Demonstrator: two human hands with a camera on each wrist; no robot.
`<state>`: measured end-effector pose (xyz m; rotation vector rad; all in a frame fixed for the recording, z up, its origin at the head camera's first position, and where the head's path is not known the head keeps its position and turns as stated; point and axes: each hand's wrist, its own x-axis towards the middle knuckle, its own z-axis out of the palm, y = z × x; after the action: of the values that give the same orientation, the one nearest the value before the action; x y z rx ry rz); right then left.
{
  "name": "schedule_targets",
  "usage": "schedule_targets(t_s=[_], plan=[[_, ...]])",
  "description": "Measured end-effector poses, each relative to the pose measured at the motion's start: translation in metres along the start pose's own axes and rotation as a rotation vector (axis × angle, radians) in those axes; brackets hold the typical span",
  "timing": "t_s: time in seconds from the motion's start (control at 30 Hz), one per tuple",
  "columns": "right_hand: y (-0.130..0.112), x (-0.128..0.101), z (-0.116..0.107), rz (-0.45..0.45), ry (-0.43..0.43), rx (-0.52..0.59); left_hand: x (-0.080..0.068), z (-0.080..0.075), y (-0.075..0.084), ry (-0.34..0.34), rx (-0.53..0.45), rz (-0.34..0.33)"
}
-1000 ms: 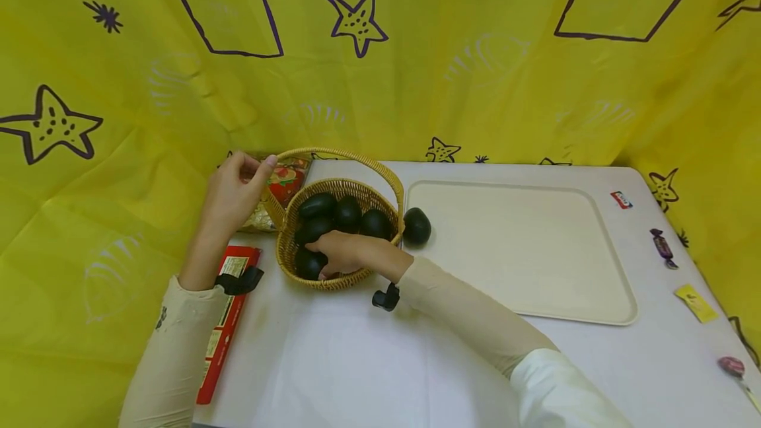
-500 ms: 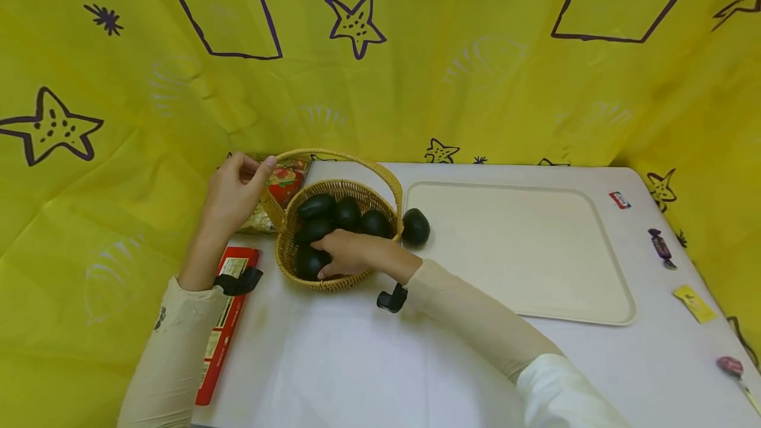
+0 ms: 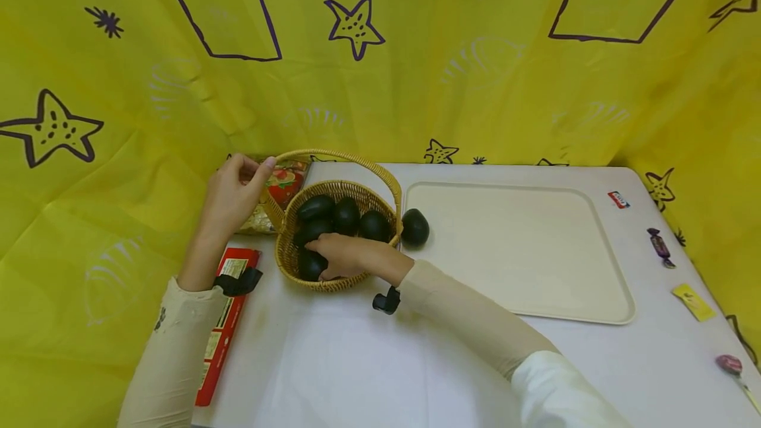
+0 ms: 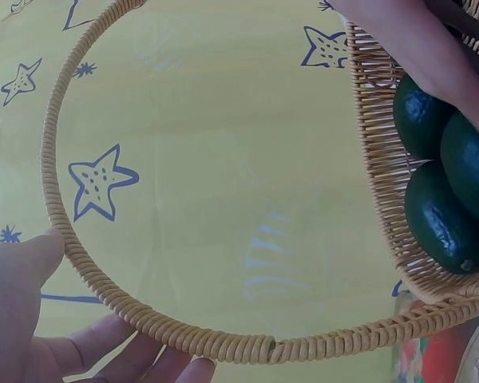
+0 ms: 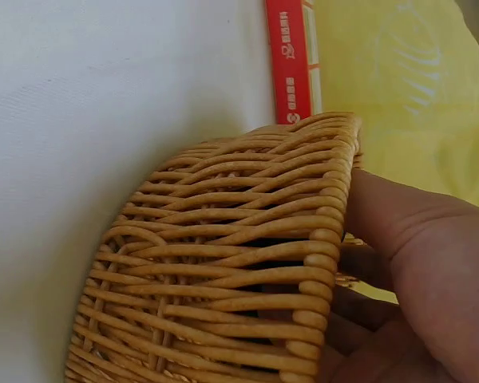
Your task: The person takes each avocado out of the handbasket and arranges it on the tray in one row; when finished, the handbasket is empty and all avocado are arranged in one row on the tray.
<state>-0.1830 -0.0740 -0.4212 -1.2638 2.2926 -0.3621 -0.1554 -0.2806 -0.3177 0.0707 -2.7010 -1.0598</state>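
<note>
- Sleeves of pale cream cover both forearms, each with a black strap at the wrist.
- Flat red box (image 3: pixel 221 322) lies under the left forearm, along the near left of the white table (image 3: pixel 357 362).
- Right hand (image 3: pixel 341 255) reaches over the near rim of the wicker basket (image 3: pixel 287 261), fingers curled down around a dark avocado (image 3: pixel 310 264) at the basket's near left side; whether the fruit is lifted cannot be told.
- From the right wrist view, only the basket's woven outer wall (image 5: pixel 223 263) and the heel of the right hand (image 5: pixel 415 263) show; the fingers are hidden inside.
- Just beyond the right hand's fingers, more avocados (image 3: pixel 347 213) lie packed together in the basket.
- One loose avocado (image 3: pixel 415 227) sits on the table just right of the basket, between it and the cream tray (image 3: pixel 523 249).
- Left hand (image 3: pixel 232 197) is at the far left end of the basket handle (image 3: pixel 333 156), thumb and fingers pinching it; the left wrist view shows the fingers (image 4: pixel 104 343) under the handle's coil.
- A colourful snack bag (image 3: pixel 284 180) lies just behind the left hand.
- Wrapped sweets (image 3: pixel 661 246) lie well to the right of both hands, near the table's edge.
- Yellow cloth (image 3: pixel 416 71) with drawn stars hangs behind everything.
</note>
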Motion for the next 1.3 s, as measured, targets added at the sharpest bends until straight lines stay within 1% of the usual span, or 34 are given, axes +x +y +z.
schedule_targets(t_s=[0.1,0.2,0.33,0.5,0.6,0.73,0.87,0.97,1.3], plan=[[0.000,0.001,0.000,0.012,0.000,0.015,0.001,0.000,0.000,-0.010,0.003,-0.005],[0.000,0.002,0.001,0.003,0.003,0.023,0.001,-0.001,0.000,-0.016,-0.001,-0.006],[0.001,0.002,0.002,-0.002,-0.003,0.046,0.001,-0.001,0.000,-0.011,-0.006,-0.003],[0.003,-0.001,0.000,0.018,-0.005,0.091,0.001,-0.001,0.000,-0.002,-0.007,-0.003],[0.005,-0.004,-0.001,0.003,0.009,0.105,0.001,-0.001,0.000,-0.002,-0.006,-0.003],[0.009,-0.014,-0.005,-0.033,0.052,0.141,0.001,-0.001,0.001,-0.001,-0.003,-0.002],[0.013,-0.029,-0.010,-0.066,0.106,0.199,0.001,0.000,0.001,-0.002,-0.006,0.001],[0.014,-0.046,-0.014,-0.080,0.155,0.210,0.001,0.000,0.000,-0.008,-0.012,0.005],[0.024,-0.120,-0.022,-0.095,0.286,0.236,0.002,0.000,0.001,-0.011,-0.016,0.004]])
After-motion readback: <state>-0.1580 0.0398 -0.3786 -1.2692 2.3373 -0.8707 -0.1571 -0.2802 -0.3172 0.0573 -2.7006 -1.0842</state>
